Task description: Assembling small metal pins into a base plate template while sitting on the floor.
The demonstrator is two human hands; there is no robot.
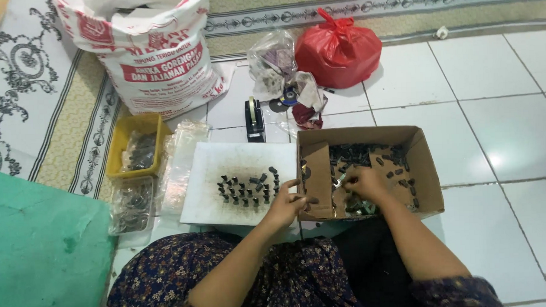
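The left hand (285, 203) pinches a small black piece at the edge of the white board (205, 201). The right hand (363, 183) digs in the cardboard box (428, 172), curled around more pieces (358, 153). They look light and hard; pinch their sides.

The small dark parts (248, 189) on the white board (202, 204) were too small to identify, the right hand (363, 183) hid the box (428, 184) contents beneath it, and the sack (154, 55) at 11 o'clock was cropped.
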